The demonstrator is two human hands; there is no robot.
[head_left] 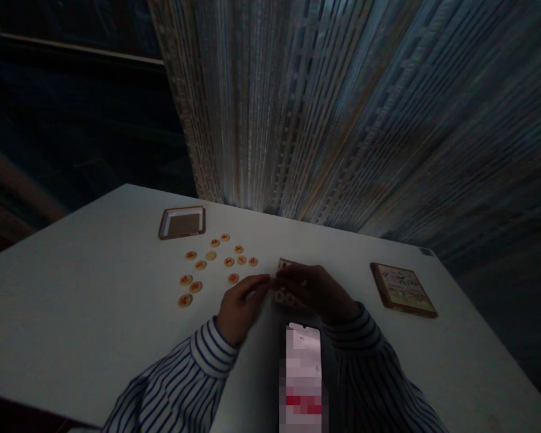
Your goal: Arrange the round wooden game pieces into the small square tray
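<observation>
Both hands meet at the middle of the white table [103, 300]. My left hand [243, 304] has its fingertips pinched together beside a small tray of round pieces [286, 297]; what they hold, if anything, is too small to tell. Over that tray reaches my right hand [318, 288], its fingers bent together and touching near the left fingertips; whatever is between them is hidden. Several round wooden pieces with red markings, one of them a disc [185, 300], lie loose to the left. One pale disc [211, 256] shows no marking.
An open shallow box lid [163, 224] lies at the back left. On the right is a flat box with a printed cover [406, 288]. A lit phone [304, 361] lies between my forearms. Behind the table's back edge hangs a striped curtain [261, 120].
</observation>
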